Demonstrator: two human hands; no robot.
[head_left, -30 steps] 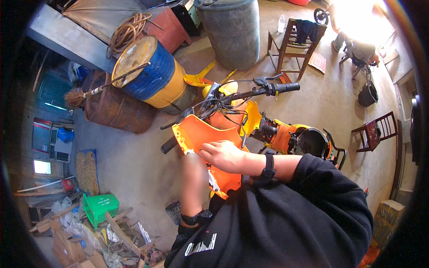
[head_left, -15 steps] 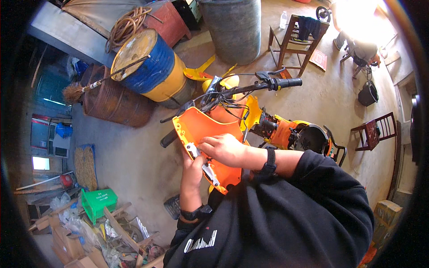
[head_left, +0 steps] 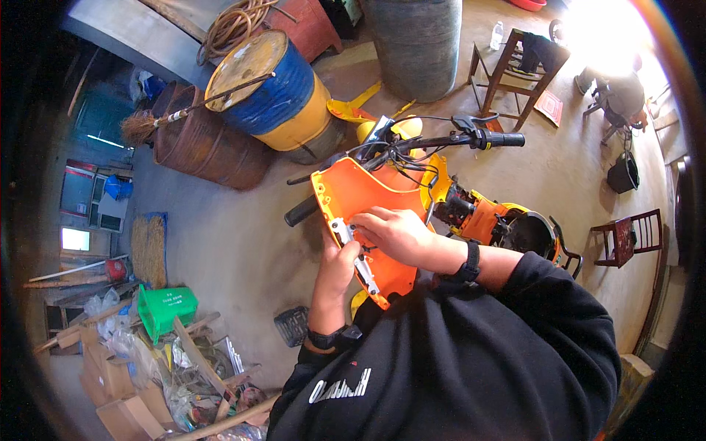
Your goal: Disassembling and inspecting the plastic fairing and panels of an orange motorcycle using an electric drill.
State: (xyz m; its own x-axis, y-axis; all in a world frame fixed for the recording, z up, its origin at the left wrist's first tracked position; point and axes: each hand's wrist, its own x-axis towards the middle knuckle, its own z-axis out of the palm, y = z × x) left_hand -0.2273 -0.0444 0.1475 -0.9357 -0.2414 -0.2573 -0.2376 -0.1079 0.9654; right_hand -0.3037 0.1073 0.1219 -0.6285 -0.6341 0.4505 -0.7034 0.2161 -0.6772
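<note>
An orange plastic body panel (head_left: 354,181) is tilted in front of my chest, its inner side up. Along its left edge lies a long silver-grey fitting (head_left: 365,275) with dark screw points. My left hand (head_left: 337,270) grips that edge, its thumb pressed on the fitting and its other fingers hidden beneath. Curled over the fitting's upper end are the fingers of my right hand (head_left: 397,234); whatever they pinch is too small to make out. Just beyond the panel is a small motorbike's handlebar (head_left: 441,140) with black grips and loose cables. The bike's orange and yellow body (head_left: 479,220) extends to the right.
A blue-and-yellow drum (head_left: 283,95), a rusty barrel (head_left: 209,151) and a large grey bin (head_left: 415,51) stand beyond the bike. A wooden chair (head_left: 515,81) is at the far right. Scrap and cardboard (head_left: 132,419) lie near left by a green crate (head_left: 168,310). A black tray (head_left: 293,325) is on the floor.
The whole view has shifted, so the scene sits farther right and slightly higher. Both hands stay at nearly the same places on the panel and the fitting.
</note>
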